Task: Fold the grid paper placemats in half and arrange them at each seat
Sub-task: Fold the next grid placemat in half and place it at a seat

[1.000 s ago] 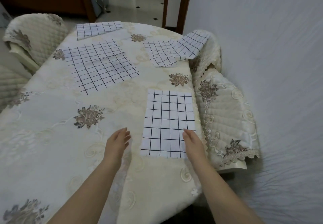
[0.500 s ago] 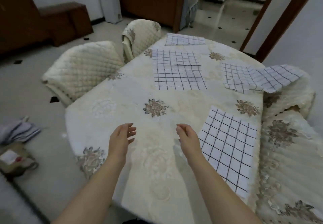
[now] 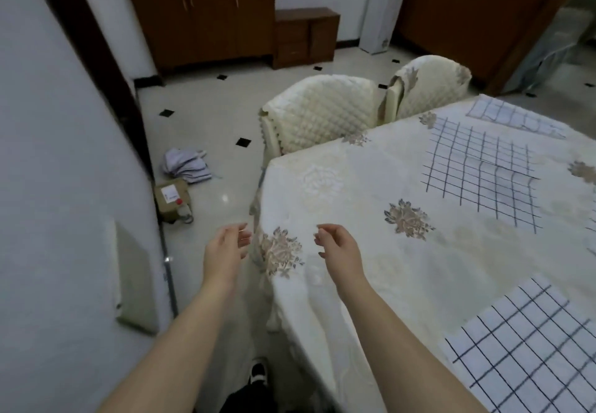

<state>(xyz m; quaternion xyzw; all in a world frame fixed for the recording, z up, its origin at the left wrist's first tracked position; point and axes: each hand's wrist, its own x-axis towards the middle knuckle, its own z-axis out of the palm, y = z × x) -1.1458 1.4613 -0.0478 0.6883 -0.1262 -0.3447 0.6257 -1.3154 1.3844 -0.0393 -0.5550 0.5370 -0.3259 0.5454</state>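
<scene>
Both hands hover empty at the near corner of the table, with grid placemats lying on its cloth.

The left hand [image 3: 225, 248] is off the table's edge above the floor and the right hand [image 3: 338, 248] is over the table [image 3: 403, 267]; the fingers of both are loosely curled and hold nothing. One near placemat [image 3: 529, 341] lies flat at the lower right, well apart from the hands. A large placemat [image 3: 477, 174] lies opened out with a crease across it, and a far placemat [image 3: 512, 119] sits just beyond it at the far edge. Two chairs [image 3: 319, 119] with quilted covers stand against the table's left side. On the floor by the wall is a cardboard box [image 3: 171, 195]; a red-capped bottle [image 3: 182, 209] is at its front, but I cannot tell whether it is inside or beside the box. A bundle of cloth [image 3: 187, 164] lies just behind the box.
</scene>
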